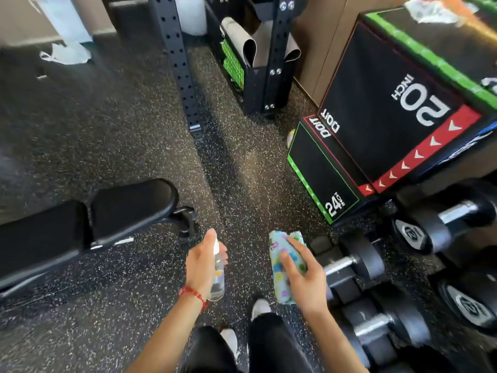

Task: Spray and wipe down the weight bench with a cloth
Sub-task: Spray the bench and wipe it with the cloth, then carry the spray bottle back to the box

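- Currently, lower centre: left hand [202, 265] grips small clear bottle [218, 275], finger at the nozzle; light, probably slick, best held round the body.
- Just right: right hand [305, 281] clutches folded cloth [279, 254]; soft, limp.
- Left edge, farther off: bench [129, 208], black padding, apart from both hands, apparently not yet sprayed.

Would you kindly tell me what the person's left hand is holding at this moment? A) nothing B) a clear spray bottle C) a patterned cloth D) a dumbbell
B: the left hand grips a clear spray bottle, while the patterned cloth is held in the right hand.
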